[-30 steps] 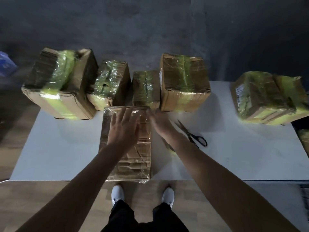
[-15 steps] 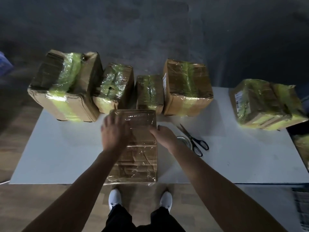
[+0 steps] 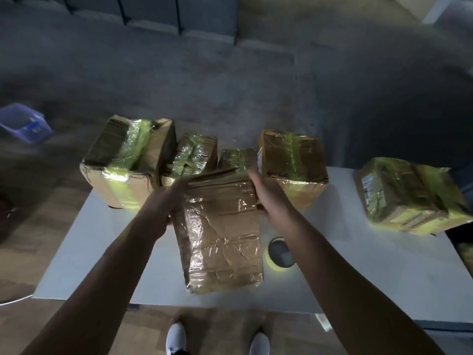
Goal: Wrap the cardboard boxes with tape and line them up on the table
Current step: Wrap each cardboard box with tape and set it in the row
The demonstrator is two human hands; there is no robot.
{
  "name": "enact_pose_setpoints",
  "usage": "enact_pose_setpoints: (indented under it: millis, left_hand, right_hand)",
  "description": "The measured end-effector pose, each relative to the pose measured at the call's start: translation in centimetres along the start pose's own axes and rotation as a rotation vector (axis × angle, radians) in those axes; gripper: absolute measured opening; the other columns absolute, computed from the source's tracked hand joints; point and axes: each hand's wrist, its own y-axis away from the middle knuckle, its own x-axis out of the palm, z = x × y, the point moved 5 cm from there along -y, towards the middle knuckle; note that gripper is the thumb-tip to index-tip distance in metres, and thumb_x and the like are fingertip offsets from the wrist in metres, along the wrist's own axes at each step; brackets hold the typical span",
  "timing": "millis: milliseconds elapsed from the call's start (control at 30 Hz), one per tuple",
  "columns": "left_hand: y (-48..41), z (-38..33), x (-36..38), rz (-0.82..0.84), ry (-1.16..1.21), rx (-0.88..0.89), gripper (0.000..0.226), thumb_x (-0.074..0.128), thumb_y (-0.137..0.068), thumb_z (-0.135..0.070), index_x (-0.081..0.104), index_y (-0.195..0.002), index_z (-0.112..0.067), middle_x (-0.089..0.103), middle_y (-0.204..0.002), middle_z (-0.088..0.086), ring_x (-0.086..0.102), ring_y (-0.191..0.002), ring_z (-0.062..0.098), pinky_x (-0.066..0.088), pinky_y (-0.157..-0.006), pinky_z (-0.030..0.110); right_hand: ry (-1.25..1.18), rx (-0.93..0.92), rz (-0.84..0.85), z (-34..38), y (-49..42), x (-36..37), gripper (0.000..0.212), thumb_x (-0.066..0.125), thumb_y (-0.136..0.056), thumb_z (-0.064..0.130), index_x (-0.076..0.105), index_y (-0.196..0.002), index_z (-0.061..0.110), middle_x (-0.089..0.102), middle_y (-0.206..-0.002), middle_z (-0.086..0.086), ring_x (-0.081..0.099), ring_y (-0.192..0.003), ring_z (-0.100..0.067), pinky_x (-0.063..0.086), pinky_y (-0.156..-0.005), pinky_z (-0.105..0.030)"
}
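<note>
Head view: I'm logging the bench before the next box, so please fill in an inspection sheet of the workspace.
Surface: white table, dimly lit.
Job's things: clear-wrapped box between the hands; four taped boxes in a row at the far edge; another taped box apart on the right; tape roll beside the right forearm.
Clutter: nothing seen.
Grippers: left hand on the box's left side, blurred; right hand flat against its right side.
Cables: thin pale line by the table's left corner, possibly a cord.
Surroundings: blue crate on the floor, far left.
</note>
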Motion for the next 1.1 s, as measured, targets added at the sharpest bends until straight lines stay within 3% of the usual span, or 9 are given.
enact_pose_setpoints:
  millis: [100,233,300,400,533,767,867,967,1100]
  left_hand:
    - [0.8,-1.9,-0.1,0.002,0.037,0.043,0.049,0.07,-0.086,-0.029,0.055,-0.126,-0.004,0.066,-0.104,0.011,0.065,-0.09,0.026,0.054,-0.083,0.042]
    - [2.5,-2.2,1.1,0.051,-0.002,0.122,0.091,0.091,-0.056,-0.03,0.047,-0.132,-0.006,0.069,-0.114,0.006,0.067,-0.105,0.025,0.056,-0.086,0.049]
    - [2.5,-1.9,1.8,-0.126,-0.137,0.094,0.1,0.087,-0.066,-0.037,0.032,-0.144,-0.007,0.051,-0.138,0.014,0.052,-0.123,0.033,0.047,-0.1,0.051]
    - [2.5,-1.9,2.3,-0.316,-0.331,0.187,0.109,0.087,-0.064,-0.043,0.027,-0.146,-0.006,0.042,-0.141,0.018,0.043,-0.129,0.034,0.043,-0.104,0.047]
    - [2.0,-1.4,1.3,-0.36,-0.31,0.185,0.093,0.088,-0.066,-0.036,0.036,-0.139,-0.011,0.053,-0.126,0.016,0.054,-0.113,0.035,0.052,-0.091,0.049]
    - [1.8,0.2,-0.2,-0.432,0.002,0.036,0.039,0.075,-0.075,-0.015,0.055,-0.107,-0.002,0.064,-0.083,0.012,0.064,-0.074,0.03,0.059,-0.068,0.047]
    - [4.0,-0.6,-0.2,-0.56,-0.086,0.198,0.03,0.059,-0.086,-0.036,0.062,-0.103,-0.012,0.067,-0.087,0.003,0.064,-0.081,0.026,0.056,-0.072,0.044]
    - [6.6,-1.9,1.6,-0.493,-0.223,0.494,0.038,0.04,-0.086,-0.049,0.068,-0.089,-0.024,0.068,-0.078,-0.01,0.061,-0.07,0.014,0.047,-0.061,0.033]
    - [6.6,-0.3,5.6,-0.257,-0.817,0.838,0.052,0.032,-0.098,-0.043,0.058,-0.134,-0.016,0.058,-0.136,0.003,0.062,-0.113,0.022,0.052,-0.09,0.038]
  right_hand:
    - [-0.022,0.036,0.07,1.2,-0.2,-0.2,0.04,0.059,-0.072,0.053,0.063,-0.09,0.018,0.059,-0.091,-0.005,0.057,-0.087,-0.024,0.044,-0.079,-0.038]
    - [0.076,0.05,0.066,1.0,-0.4,-0.1,0.07,0.06,-0.072,0.066,0.065,-0.117,0.013,0.063,-0.121,-0.006,0.06,-0.103,-0.024,0.046,-0.091,-0.036]
    - [0.236,0.003,0.042,0.9,-0.1,1.0,0.087,0.059,-0.071,0.075,0.057,-0.129,0.011,0.059,-0.13,-0.006,0.06,-0.106,-0.023,0.047,-0.085,-0.03]
    - [0.468,-0.086,-0.069,1.3,0.3,2.5,0.1,0.063,-0.069,0.077,0.047,-0.134,0.002,0.059,-0.126,-0.014,0.063,-0.097,-0.023,0.045,-0.067,-0.025]
    - [0.508,-0.14,-0.097,1.8,0.2,3.6,0.09,0.066,-0.076,0.066,0.047,-0.131,-0.003,0.062,-0.119,-0.019,0.062,-0.106,-0.033,0.045,-0.072,-0.031]
    - [0.495,-0.226,-0.163,1.4,0.5,4.2,0.04,0.051,-0.099,0.037,0.056,-0.11,-0.001,0.05,-0.072,0.0,0.048,-0.06,-0.01,0.029,-0.048,-0.025]
    - [0.424,-0.227,-0.14,1.3,0.3,3.2,0.041,0.049,-0.099,0.036,0.055,-0.12,0.001,0.064,-0.1,-0.013,0.062,-0.088,-0.026,0.039,-0.063,-0.027]
    - [0.39,-0.12,-0.036,-0.1,-0.9,2.2,0.044,0.041,-0.101,0.037,0.057,-0.126,0.004,0.06,-0.122,-0.021,0.056,-0.113,-0.035,0.04,-0.08,-0.031]
    - [0.387,0.146,0.084,-3.7,-0.5,2.8,0.068,0.028,-0.1,0.056,0.058,-0.129,0.001,0.057,-0.13,-0.024,0.055,-0.118,-0.036,0.044,-0.096,-0.035]
